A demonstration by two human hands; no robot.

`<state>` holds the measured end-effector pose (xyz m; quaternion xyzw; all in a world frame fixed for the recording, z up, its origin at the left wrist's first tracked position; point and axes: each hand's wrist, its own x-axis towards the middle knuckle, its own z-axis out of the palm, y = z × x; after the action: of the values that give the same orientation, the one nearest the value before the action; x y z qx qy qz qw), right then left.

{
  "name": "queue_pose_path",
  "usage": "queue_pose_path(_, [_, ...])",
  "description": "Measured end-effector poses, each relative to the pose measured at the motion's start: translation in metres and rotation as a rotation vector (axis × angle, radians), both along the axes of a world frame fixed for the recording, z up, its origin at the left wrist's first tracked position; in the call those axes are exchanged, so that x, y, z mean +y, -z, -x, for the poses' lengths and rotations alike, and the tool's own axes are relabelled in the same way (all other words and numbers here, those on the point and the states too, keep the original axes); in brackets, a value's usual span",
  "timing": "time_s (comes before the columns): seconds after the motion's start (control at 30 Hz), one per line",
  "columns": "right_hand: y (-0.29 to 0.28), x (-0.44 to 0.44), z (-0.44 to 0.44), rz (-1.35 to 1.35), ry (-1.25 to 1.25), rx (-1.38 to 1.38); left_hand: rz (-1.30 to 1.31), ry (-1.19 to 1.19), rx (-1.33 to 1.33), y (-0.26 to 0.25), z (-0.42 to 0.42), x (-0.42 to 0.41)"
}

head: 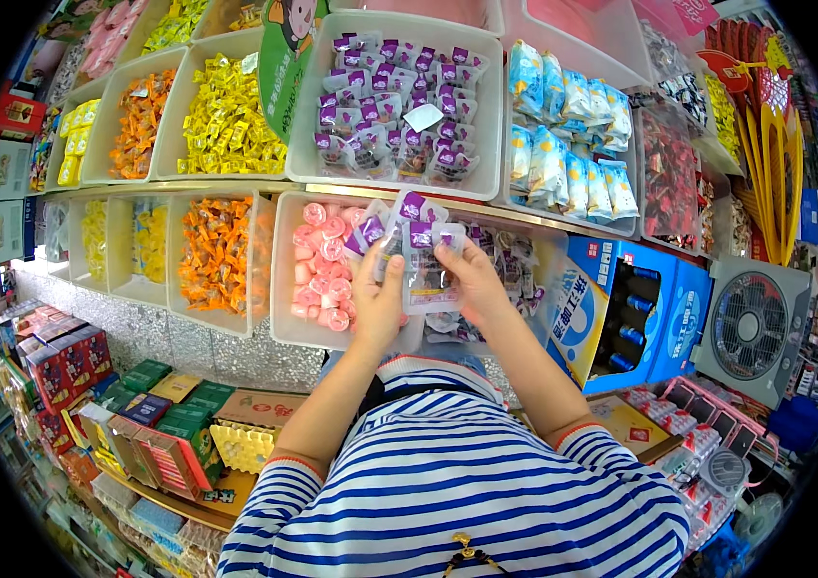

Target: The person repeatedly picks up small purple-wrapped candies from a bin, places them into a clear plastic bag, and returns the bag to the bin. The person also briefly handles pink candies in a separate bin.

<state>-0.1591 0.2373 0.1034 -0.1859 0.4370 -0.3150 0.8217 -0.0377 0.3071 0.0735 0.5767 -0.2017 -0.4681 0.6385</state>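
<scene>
Several clear snack packets with purple labels are between my hands, above the lower row of bins. My left hand (378, 300) grips some of them, fanned out at its fingertips. My right hand (472, 278) pinches the top right of the front snack packet (429, 278), which faces up and overlaps the others. Behind them, a large white plastic bin (297, 155) holds rows of like packets, with a small white card lying on top. Below my hands is a bin of pink round-topped cups (322, 271); to its right, partly hidden by my right hand and forearm, lie more purple-labelled packets (517, 253).
Bins of orange-wrapped sweets (215, 253), yellow-wrapped sweets (230, 119) and blue-and-white packets (574, 170) flank the middle. Right of the lower bins stand a blue beer carton (680, 325) and a grey box fan (752, 325). Stacked boxes (185, 412) lie at lower left.
</scene>
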Motion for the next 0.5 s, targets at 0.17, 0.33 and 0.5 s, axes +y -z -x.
queue_pose_path(0.17, [0.008,-0.004,0.001,0.102,-0.05,0.032,0.11,0.125,-0.139,0.011,-0.01,0.009])
queue_pose_path(0.33, [0.009,-0.015,-0.002,0.176,0.04,0.003,0.17,0.016,0.19,-0.01,-0.018,-0.012])
queue_pose_path(0.5, [0.006,-0.037,-0.007,0.096,0.03,-0.176,0.088,-0.046,0.116,-0.02,-0.039,-0.031])
